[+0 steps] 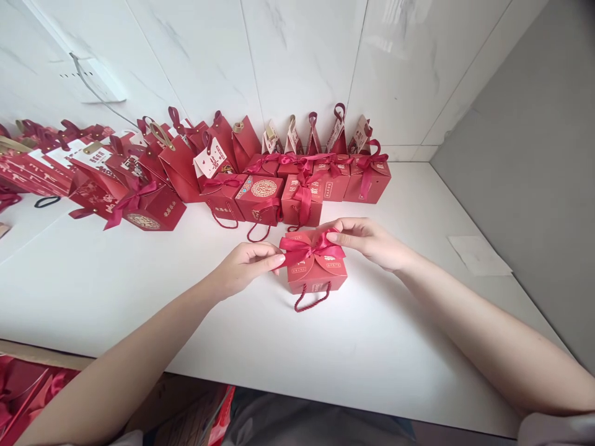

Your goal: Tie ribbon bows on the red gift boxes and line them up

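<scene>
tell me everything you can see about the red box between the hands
The red box looks like thin card, with gold print and curved flaps on top. A shiny crimson ribbon forms a bow across it, and a twisted dark-red cord handle hangs at the near side. It sits upright on the white table. The left hand and right hand pinch the ribbon on opposite sides.

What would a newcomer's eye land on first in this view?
Probably the red box near the centre of the white table, its shiny bow held between the left hand and right hand. Next, the crowd of red packages behind it, along the marbled wall.
</scene>
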Motion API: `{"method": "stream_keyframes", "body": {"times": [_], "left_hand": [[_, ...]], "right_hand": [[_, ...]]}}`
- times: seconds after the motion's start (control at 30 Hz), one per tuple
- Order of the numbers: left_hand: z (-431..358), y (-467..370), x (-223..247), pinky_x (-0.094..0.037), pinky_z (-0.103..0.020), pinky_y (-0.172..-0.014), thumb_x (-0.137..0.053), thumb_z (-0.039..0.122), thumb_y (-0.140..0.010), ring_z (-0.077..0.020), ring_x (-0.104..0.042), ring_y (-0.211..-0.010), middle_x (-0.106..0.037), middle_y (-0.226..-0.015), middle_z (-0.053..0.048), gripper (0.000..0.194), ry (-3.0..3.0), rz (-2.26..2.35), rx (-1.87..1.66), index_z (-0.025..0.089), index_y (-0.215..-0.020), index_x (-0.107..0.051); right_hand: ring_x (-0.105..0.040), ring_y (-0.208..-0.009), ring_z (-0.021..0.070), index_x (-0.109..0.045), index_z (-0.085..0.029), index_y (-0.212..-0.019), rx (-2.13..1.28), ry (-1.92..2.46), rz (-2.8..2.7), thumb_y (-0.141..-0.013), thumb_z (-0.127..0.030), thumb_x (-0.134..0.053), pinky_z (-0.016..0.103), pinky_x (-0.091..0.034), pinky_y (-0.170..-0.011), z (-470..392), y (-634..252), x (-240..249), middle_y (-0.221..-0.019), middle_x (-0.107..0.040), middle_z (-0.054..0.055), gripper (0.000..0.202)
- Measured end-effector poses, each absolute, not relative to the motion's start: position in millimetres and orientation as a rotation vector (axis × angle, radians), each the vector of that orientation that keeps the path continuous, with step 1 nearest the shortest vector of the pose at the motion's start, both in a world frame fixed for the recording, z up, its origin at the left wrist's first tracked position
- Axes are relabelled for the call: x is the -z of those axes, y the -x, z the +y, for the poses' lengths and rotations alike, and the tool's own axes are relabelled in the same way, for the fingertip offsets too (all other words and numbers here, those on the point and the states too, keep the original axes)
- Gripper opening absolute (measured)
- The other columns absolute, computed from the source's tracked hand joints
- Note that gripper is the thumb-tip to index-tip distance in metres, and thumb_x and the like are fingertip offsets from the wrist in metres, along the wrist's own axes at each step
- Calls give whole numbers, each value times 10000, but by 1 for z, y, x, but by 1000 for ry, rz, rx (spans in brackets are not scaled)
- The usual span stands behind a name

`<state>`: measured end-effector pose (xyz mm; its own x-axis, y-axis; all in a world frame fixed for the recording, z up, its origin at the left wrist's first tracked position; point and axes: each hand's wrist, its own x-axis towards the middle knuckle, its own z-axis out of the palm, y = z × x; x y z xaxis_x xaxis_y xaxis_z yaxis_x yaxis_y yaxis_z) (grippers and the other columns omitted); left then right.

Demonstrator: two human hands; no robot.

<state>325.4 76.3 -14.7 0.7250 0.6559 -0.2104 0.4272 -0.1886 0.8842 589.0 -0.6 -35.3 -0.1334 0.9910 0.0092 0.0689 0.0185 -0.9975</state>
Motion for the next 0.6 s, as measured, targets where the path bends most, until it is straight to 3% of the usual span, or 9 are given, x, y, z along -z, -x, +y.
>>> {"method": "stream_keyframes", "body": {"times": [0.2,0.33,0.47,0.6], "left_hand": [[78,-324,20,-475,-320,-895,-583,460,-887,-165,-576,-897,-622,-864,-32,316,-1644,893,-479,164,-822,-670],[82,-321,13,-456,-253,-756,-586,431,-890,-128,-536,-780,-570,-772,-2,307,-1714,912,-460,163,-747,-632],[89,-314,-2,-343,-228,-567,-597,441,-882,-83,-407,-574,-459,-588,30,398,-1842,863,-97,146,-614,-587],[89,-310,-10,-422,-239,-599,-593,446,-882,-122,-550,-631,-653,-666,-27,349,-1759,689,299,165,-747,-748]], "right_hand": [[-646,-944,235,-662,-184,-779,-1391,1170,-1413,-872,-531,-625,402,-489,-883,-8,-585,24,-937,-718,63,362],[-650,-989,269,-718,-196,-814,-1301,1253,-1461,-796,-564,-689,426,-477,-919,-13,-582,20,-1011,-739,70,369],[-646,-1023,285,-739,-206,-883,-1220,1363,-1492,-794,-555,-685,430,-474,-916,-14,-583,19,-1047,-742,66,364],[-651,-987,275,-726,-210,-881,-1183,1412,-1522,-800,-547,-671,406,-483,-871,-15,-583,18,-1003,-747,53,350]]}}
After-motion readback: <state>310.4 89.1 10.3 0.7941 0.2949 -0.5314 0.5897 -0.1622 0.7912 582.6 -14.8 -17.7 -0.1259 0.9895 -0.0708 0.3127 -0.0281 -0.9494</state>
